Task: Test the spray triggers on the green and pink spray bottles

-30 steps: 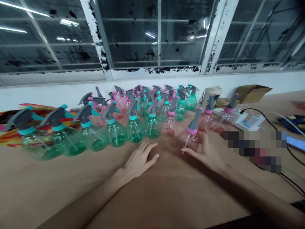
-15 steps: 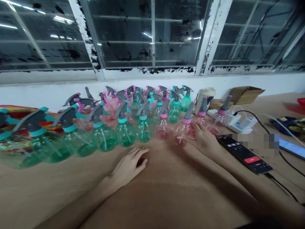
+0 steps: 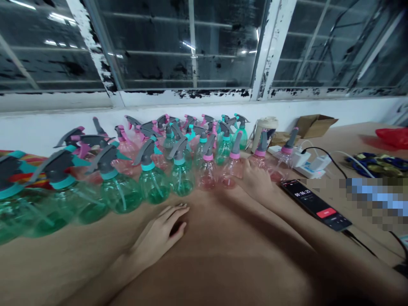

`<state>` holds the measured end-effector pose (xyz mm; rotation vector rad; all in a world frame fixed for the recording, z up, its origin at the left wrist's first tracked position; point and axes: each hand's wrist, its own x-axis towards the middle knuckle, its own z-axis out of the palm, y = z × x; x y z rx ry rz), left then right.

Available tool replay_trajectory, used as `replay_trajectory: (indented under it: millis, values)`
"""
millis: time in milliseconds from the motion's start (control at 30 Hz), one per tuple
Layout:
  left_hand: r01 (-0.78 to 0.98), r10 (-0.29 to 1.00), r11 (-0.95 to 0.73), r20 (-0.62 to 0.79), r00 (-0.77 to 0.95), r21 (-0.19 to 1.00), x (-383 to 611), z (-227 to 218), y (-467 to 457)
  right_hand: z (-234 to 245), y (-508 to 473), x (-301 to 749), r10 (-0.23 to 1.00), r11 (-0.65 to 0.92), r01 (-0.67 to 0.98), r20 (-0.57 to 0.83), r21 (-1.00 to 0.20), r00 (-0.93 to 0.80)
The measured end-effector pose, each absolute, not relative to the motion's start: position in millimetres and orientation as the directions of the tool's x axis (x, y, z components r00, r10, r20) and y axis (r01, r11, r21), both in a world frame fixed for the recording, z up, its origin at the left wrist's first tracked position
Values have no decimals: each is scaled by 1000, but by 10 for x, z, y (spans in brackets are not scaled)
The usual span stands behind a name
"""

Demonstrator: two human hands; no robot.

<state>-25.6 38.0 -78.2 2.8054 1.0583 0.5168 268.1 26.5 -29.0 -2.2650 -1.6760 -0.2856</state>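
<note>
My left hand (image 3: 161, 231) rests on the brown table (image 3: 223, 255), fingers loosely curled with nothing in them, just in front of a green spray bottle (image 3: 153, 178). My right hand (image 3: 255, 180) reaches forward and wraps the right side of a pink spray bottle (image 3: 234, 168) with a grey trigger and pink collar. That bottle stands upright in the front row beside another pink bottle (image 3: 207, 170). Several green and pink spray bottles crowd the table behind them, up to the white wall.
A phone (image 3: 315, 204) with a timer on its screen lies right of my right arm, its cable trailing right. A white power strip (image 3: 302, 163), a beige cup (image 3: 266, 127), a cardboard box (image 3: 314, 124), a red bag (image 3: 393, 137) and striped cloth (image 3: 19, 159) at left.
My right hand has pushed the pink bottle forward and left into the front row. My left hand has drawn back a little and curled. The view has shifted right.
</note>
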Motion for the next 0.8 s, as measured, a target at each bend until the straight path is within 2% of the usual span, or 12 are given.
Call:
replay_trajectory:
  millis: [167, 300, 400, 533, 633, 800]
  values:
    - [628, 662, -749, 270, 699, 212, -259, -790, 379, -326, 295, 2631, 884, -263, 952, 357, -154, 302]
    - [630, 667, -745, 274, 693, 219, -247, -769, 376, -363, 204, 2688, 845, -206, 951, 448, -232, 292]
    - [634, 674, -739, 274, 686, 229, -236, -745, 367, -360, 78, 2888, 769, -164, 940, 557, -300, 312]
    - [640, 682, -732, 272, 679, 236, -227, -724, 362, -316, -22, 3250, 638, -206, 902, 647, -379, 417]
    - [641, 683, -730, 287, 671, 238, -229, -728, 371, -316, 25, 3436, 640, -234, 879, 615, -416, 461]
    - [642, 687, -726, 288, 667, 245, -242, -742, 390, -386, 205, 3517, 748, -231, 874, 497, -426, 440]
